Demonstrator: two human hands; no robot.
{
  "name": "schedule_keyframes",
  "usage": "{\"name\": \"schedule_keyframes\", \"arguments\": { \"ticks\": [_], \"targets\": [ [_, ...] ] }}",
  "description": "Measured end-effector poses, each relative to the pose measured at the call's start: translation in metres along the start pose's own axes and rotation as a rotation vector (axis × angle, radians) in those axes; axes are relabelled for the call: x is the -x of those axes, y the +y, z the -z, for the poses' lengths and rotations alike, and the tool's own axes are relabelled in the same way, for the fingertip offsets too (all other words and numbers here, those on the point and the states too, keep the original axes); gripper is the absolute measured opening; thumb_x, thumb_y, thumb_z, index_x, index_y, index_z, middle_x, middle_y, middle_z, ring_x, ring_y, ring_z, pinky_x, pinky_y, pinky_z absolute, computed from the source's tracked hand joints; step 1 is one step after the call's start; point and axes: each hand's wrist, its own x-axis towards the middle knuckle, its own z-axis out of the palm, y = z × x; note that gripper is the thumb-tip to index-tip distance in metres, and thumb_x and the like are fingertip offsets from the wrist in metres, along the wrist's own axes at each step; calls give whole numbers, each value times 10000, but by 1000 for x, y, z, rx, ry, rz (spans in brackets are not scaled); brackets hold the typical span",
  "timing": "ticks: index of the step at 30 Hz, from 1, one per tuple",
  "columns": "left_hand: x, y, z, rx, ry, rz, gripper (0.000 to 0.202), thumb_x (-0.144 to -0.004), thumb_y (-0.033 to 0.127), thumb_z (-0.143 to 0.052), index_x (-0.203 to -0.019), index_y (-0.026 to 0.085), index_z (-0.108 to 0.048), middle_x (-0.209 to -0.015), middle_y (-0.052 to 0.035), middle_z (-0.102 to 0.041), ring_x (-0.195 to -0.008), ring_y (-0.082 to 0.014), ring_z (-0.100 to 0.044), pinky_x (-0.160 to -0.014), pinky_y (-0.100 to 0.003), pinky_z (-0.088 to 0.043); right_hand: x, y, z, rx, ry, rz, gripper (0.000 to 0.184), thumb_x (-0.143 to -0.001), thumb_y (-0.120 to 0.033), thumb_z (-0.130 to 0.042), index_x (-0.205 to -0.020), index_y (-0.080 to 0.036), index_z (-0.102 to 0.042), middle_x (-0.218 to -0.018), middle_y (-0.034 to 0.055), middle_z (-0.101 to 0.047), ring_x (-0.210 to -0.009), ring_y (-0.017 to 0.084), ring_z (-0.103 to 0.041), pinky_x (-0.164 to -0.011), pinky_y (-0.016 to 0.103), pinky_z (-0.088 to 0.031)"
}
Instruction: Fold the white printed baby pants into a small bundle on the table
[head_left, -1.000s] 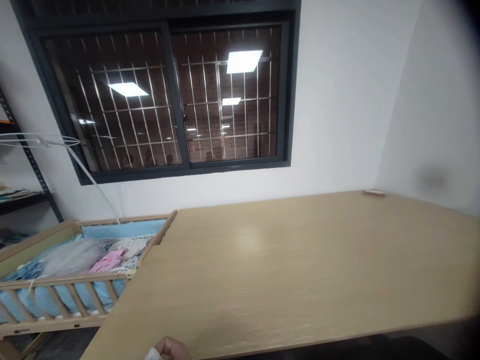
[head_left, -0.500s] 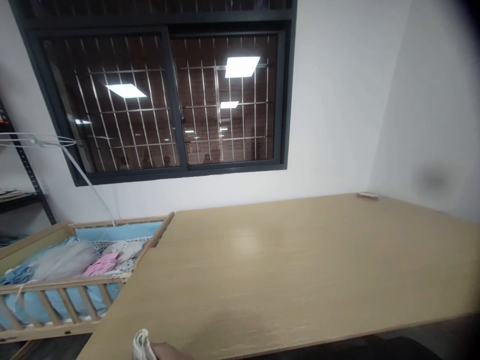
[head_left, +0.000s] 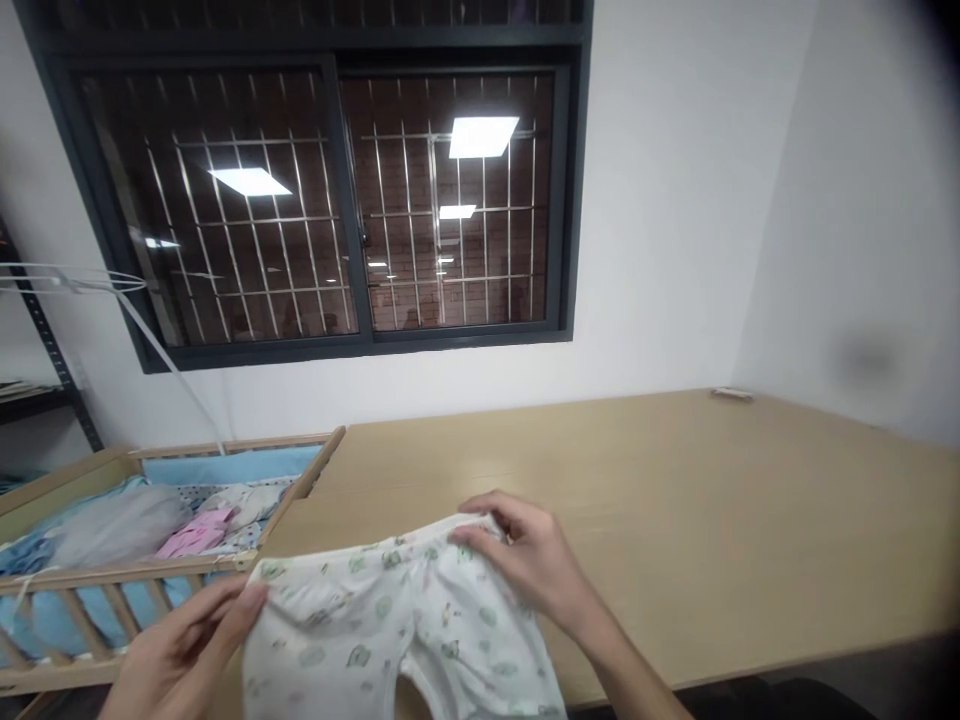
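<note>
A pair of small white baby pants [head_left: 360, 620] with a green and brown print is spread between my two hands, over the near left part of the wooden table [head_left: 637, 520]. My left hand [head_left: 184, 640] pinches the left end of the waistband between thumb and fingers. At the right end of the waistband, my right hand [head_left: 525, 550] grips the cloth the same way. The legs hang toward me, with a gap between them, and their lower ends run out of view.
Left of the table stands a wooden crib [head_left: 105, 660] with blue lining, holding a pink cloth [head_left: 196, 532] and a whitish bundle [head_left: 124, 525]. A white hoop on a pole [head_left: 169, 360] rises above it. A small flat object [head_left: 731, 394] lies at the table's far right corner.
Both hands have come up into view with the pants opened out between them. Earlier only a folded bit of the cloth and part of one hand showed at the bottom edge.
</note>
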Motion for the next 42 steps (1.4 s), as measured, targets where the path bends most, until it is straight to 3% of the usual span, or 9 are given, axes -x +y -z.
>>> {"name": "schedule_keyframes", "arguments": {
  "ticks": [5, 9, 12, 15, 21, 27, 33, 39, 42],
  "targets": [
    [-57, 20, -57, 134, -204, -95, 498, -854, 703, -507, -854, 245, -702, -889, -37, -737, -878, -234, -663, -767, -286, -549, -38, 40, 21, 166, -74, -41, 300, -934, -384, -589, -1109, -200, -749, -687, 1, -639, -570, 134, -524, -604, 262, -422],
    [-84, 0, -126, 76, -347, -88, 497, -936, 615, -387, -911, 207, -670, -898, -58, -731, -848, -235, -648, -734, -297, -510, -55, 107, 15, 207, -197, -108, 320, -945, -256, -468, -1164, -172, -686, -663, -11, -593, -567, 143, -525, -592, 260, -411],
    [-95, -21, -175, -113, -443, -40, 390, -998, 433, -325, -1050, 193, -627, -978, -54, -729, -897, -210, -662, -756, -274, -484, -60, 167, -1, 257, -193, -182, 223, -898, -188, -489, -1025, -171, -671, -682, -10, -589, -595, 149, -517, -594, 254, -403],
    [-100, -34, -214, -296, -483, 7, 303, -1008, 309, -328, -1008, 195, -608, -996, -71, -717, -951, -215, -661, -776, -280, -458, -61, 219, -17, 346, -185, -246, 176, -881, -137, -490, -921, -175, -657, -817, 29, -636, -708, 164, -564, -668, 254, -431],
    [-109, -44, -267, -495, -483, 37, 260, -1007, 189, -376, -1134, 147, -599, -1202, -154, -653, -1186, -250, -585, -956, -340, -437, -76, 277, -35, 548, -175, -306, 183, -871, -79, -523, -931, -176, -667, -1014, 74, -644, -1021, 199, -569, -882, 274, -395],
    [-121, -49, -292, -602, -477, 93, 353, -960, 397, -615, -1229, 169, -604, -1249, -89, -627, -1104, -237, -625, -950, -469, -532, -94, 302, -43, 588, -161, -399, 171, -873, -85, -548, -942, -181, -672, -1071, 87, -633, -1093, 226, -543, -931, 326, -345],
    [-121, -40, -287, -623, -464, 149, 355, -958, 398, -618, -1232, 173, -600, -1229, -84, -631, -1067, -227, -635, -918, -450, -547, -102, 316, -45, 529, -155, -481, 155, -843, -114, -587, -947, -202, -662, -920, 30, -649, -974, 183, -586, -827, 262, -383],
    [-106, 16, -268, -560, -437, 35, 336, -1005, 248, -404, -1289, 105, -510, -1309, -208, -567, -1271, -305, -493, -1024, -411, -383, -105, 318, -38, 368, -141, -540, 84, -833, -178, -622, -916, -173, -635, -798, -3, -650, -774, 138, -588, -709, 216, -422],
    [-72, 62, -262, -457, -533, -129, 318, -1008, 305, -375, -1210, 168, -578, -1267, -147, -615, -1225, -274, -530, -1026, -375, -374, -107, 317, -36, 266, -143, -564, 36, -835, -181, -610, -831, -154, -633, -740, 12, -660, -719, 136, -589, -660, 210, -432]
  ]
}}
